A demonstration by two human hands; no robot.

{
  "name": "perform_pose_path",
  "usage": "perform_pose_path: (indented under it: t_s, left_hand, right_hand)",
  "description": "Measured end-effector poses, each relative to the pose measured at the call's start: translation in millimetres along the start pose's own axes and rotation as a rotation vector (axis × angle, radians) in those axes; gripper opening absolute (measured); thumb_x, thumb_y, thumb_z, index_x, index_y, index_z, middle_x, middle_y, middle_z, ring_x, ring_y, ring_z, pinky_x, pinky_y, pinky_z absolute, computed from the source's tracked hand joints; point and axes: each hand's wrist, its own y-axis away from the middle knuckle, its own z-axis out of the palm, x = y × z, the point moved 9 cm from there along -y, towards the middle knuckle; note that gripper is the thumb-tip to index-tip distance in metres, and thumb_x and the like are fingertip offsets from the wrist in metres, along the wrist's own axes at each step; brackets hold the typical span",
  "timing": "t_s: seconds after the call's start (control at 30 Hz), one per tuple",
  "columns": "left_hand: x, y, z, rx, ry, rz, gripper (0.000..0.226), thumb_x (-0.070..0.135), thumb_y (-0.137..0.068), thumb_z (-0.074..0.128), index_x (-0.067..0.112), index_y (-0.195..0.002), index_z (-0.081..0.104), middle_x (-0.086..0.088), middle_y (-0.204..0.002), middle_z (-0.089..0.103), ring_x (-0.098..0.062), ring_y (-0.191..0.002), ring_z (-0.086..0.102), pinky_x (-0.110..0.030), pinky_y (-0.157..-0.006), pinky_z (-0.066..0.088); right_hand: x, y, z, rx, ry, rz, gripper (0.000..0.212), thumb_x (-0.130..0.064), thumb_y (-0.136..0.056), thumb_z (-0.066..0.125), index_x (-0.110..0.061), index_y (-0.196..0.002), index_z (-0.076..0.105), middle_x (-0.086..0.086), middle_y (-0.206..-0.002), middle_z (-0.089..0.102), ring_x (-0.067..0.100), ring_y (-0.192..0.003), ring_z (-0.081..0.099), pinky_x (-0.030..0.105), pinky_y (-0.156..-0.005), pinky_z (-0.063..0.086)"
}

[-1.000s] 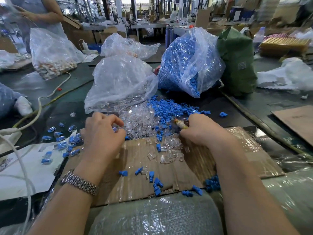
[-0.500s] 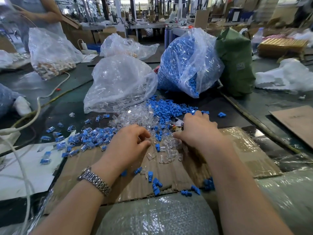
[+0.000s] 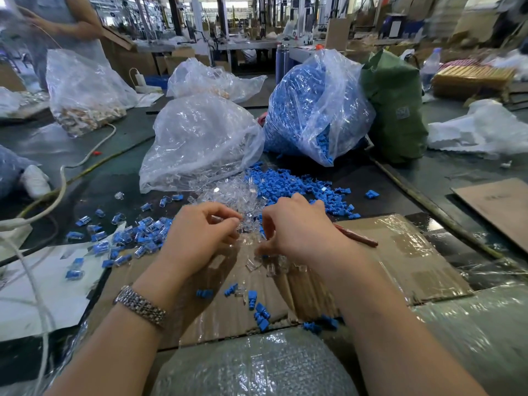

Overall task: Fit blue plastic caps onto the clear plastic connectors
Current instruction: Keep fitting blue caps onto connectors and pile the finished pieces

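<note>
Loose clear connectors (image 3: 228, 195) are heaped on the dark table, and a spread of blue caps (image 3: 291, 187) lies just to their right. Capped pieces (image 3: 137, 235) are scattered to the left. My left hand (image 3: 200, 232) has curled fingers and pinches a clear connector at the near edge of the clear heap. My right hand (image 3: 297, 230) faces it a few centimetres away, fingers curled, and grips a red-brown stick-like tool (image 3: 360, 240) that juts out past the wrist. Something blue shows at its fingertips. More caps (image 3: 260, 307) and connectors (image 3: 257, 262) lie on the cardboard (image 3: 400, 252).
A clear bag of connectors (image 3: 200, 144), a bag of blue caps (image 3: 314, 110) and a green sack (image 3: 397, 110) stand behind the piles. A white cable (image 3: 57, 190) runs on the left. Bubble wrap (image 3: 257, 367) is at the near edge. A person (image 3: 57, 24) stands back left.
My left hand has moved right, from the capped pieces to the clear heap, and now meets the right hand. The right hand shifted slightly left and toward me.
</note>
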Motion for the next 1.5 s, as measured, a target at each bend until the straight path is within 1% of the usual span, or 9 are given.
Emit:
perform_pose_path:
  t_s: [0.2,0.37,0.57,0.77,1.0,1.1,1.2,1.37,1.5]
  left_hand:
    - [-19,-3,6,-0.083,0.492,-0.201,0.015,-0.005,-0.084,0.071,0.000,-0.097,0.076,-0.017,-0.093,0.078,-0.029,-0.088,0.077,-0.024,-0.070,0.061]
    - [-22,-3,16,-0.144,0.758,-0.271,0.031,-0.017,-0.074,0.065,-0.014,-0.105,0.068,-0.028,-0.102,0.074,-0.036,-0.096,0.075,-0.025,-0.071,0.062]
    - [-23,-3,16,-0.156,0.787,-0.267,0.030,-0.005,-0.070,0.072,-0.009,-0.100,0.072,-0.027,-0.101,0.075,-0.035,-0.095,0.076,-0.023,-0.069,0.061]
    - [-24,-4,15,-0.153,0.775,-0.264,0.020,-0.001,-0.069,0.075,-0.001,-0.088,0.079,-0.025,-0.100,0.075,-0.030,-0.085,0.077,-0.023,-0.063,0.061]
    - [-24,-6,12,-0.150,0.758,-0.234,0.021,0.000,-0.070,0.076,-0.001,-0.090,0.078,-0.024,-0.099,0.075,-0.032,-0.087,0.077,-0.023,-0.065,0.061]
    - [-23,-6,11,-0.152,0.747,-0.214,0.021,0.002,-0.069,0.078,0.002,-0.090,0.080,-0.022,-0.098,0.076,-0.031,-0.087,0.077,-0.023,-0.067,0.060]
    - [-22,-6,10,-0.156,0.729,-0.205,0.022,0.004,-0.069,0.078,0.004,-0.090,0.080,-0.021,-0.098,0.076,-0.031,-0.089,0.077,-0.023,-0.069,0.060]
    - [-22,-7,10,-0.165,0.717,-0.204,0.023,0.005,-0.068,0.079,0.004,-0.091,0.080,-0.022,-0.099,0.076,-0.032,-0.090,0.076,-0.023,-0.069,0.061]
    - [-21,-6,10,-0.163,0.708,-0.207,0.022,0.004,-0.069,0.079,0.004,-0.091,0.080,-0.023,-0.099,0.076,-0.033,-0.091,0.076,-0.024,-0.069,0.061]
  right_hand:
    - [-1,2,1,-0.006,-0.032,-0.027,0.025,-0.034,-0.090,0.074,-0.030,-0.087,0.050,-0.009,-0.092,0.052,0.023,-0.111,0.054,0.058,-0.107,0.029]
    - [1,3,4,-0.085,-0.036,-0.031,0.022,-0.038,-0.090,0.074,-0.029,-0.097,0.055,-0.009,-0.095,0.053,0.023,-0.114,0.054,0.061,-0.111,0.025]
    - [1,0,8,-0.097,0.011,-0.040,0.015,-0.034,-0.095,0.068,-0.025,-0.107,0.068,-0.003,-0.103,0.056,0.024,-0.118,0.048,0.054,-0.105,0.031]
    - [20,2,3,-0.156,-0.149,0.012,0.003,-0.035,-0.095,0.070,-0.034,-0.098,0.070,-0.011,-0.095,0.066,0.017,-0.096,0.058,0.053,-0.103,0.042]
    - [13,4,1,-0.129,-0.080,0.027,0.032,-0.001,-0.093,0.059,-0.032,-0.096,0.067,-0.008,-0.096,0.069,0.018,-0.098,0.060,0.053,-0.106,0.039]
    - [16,6,-3,-0.132,-0.095,0.033,0.025,-0.007,-0.093,0.066,-0.031,-0.091,0.065,-0.004,-0.101,0.065,0.022,-0.101,0.060,0.047,-0.100,0.045]
    - [13,11,-7,-0.146,-0.127,0.019,0.010,-0.028,-0.087,0.078,-0.028,-0.090,0.069,-0.006,-0.092,0.065,0.019,-0.094,0.060,0.042,-0.092,0.049]
    - [11,15,-10,-0.114,0.008,0.080,0.026,-0.047,-0.081,0.081,-0.025,-0.082,0.067,-0.001,-0.091,0.069,0.022,-0.085,0.064,0.036,-0.078,0.055]
    - [4,9,-5,-0.035,0.088,0.052,0.010,-0.026,-0.092,0.073,-0.022,-0.096,0.065,0.002,-0.097,0.068,0.025,-0.079,0.057,0.035,-0.070,0.047]
